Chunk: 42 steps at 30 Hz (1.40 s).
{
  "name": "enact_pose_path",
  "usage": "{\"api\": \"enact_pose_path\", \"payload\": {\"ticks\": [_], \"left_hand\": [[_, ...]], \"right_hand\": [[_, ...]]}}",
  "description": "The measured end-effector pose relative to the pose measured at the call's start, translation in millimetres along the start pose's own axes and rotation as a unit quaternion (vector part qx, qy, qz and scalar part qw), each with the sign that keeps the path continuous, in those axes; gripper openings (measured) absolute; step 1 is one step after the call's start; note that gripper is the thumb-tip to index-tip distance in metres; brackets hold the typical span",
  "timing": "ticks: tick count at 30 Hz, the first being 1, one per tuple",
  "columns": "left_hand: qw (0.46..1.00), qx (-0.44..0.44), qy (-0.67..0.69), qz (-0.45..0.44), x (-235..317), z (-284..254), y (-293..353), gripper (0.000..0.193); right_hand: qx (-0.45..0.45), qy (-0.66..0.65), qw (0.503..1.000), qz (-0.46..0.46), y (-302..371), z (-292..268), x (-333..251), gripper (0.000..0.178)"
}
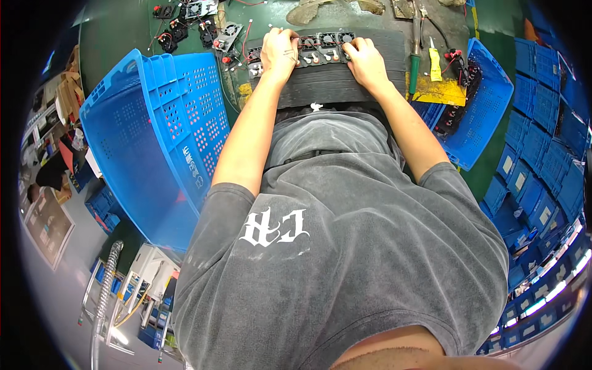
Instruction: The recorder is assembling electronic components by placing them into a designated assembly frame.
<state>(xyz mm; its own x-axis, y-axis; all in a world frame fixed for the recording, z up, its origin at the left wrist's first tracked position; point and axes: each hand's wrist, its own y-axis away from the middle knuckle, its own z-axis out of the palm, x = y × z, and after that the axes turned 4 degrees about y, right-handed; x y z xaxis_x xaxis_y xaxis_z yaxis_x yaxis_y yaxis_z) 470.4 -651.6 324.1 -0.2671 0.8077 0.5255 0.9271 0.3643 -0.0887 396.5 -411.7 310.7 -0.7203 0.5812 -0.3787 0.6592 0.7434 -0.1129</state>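
A long black strip of small cooling fans [319, 42] lies across a ridged black mat [330, 85] on the bench in front of me. White plug-like pieces line its near edge, and thin red wires run along it. My left hand [280, 54] is closed over the left part of the strip, its fingers curled down onto it and hiding some of the fans. At the strip's right end, my right hand [368, 63] is closed too, with thumb and bent fingers pressed against the end. The exact contact of the fingertips is partly hidden.
Loose small fans [179, 29] with wires lie at the far left. A green-handled tool [414, 74] and a yellow-wrapped item [435, 65] sit right of the mat. Large blue crates stand left [166, 105] and right [484, 126]; the right one holds more black strips.
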Motion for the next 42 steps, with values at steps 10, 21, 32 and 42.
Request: {"api": "enact_pose_path", "payload": {"ticks": [10, 21, 32, 42], "left_hand": [[0.999, -0.015, 0.032, -0.034, -8.6, 9.6, 3.5, 0.014], [0.999, -0.002, 0.044, -0.019, -7.1, 11.9, 5.6, 0.01], [0.998, 0.032, 0.042, -0.017, 3.1, -33.3, 29.7, 0.023], [0.995, 0.078, 0.048, -0.046, 5.0, -143.1, 81.5, 0.02]], "right_hand": [[-0.027, 0.017, 0.999, 0.01, -0.7, 1.4, -2.0, 0.049], [0.0, 0.022, 0.999, 0.034, 0.7, 6.1, -5.2, 0.049], [0.002, 0.021, 1.0, 0.013, 3.0, 6.2, -3.3, 0.048], [0.021, 0.028, 0.999, -0.009, 2.8, 11.1, -2.6, 0.048]]}}
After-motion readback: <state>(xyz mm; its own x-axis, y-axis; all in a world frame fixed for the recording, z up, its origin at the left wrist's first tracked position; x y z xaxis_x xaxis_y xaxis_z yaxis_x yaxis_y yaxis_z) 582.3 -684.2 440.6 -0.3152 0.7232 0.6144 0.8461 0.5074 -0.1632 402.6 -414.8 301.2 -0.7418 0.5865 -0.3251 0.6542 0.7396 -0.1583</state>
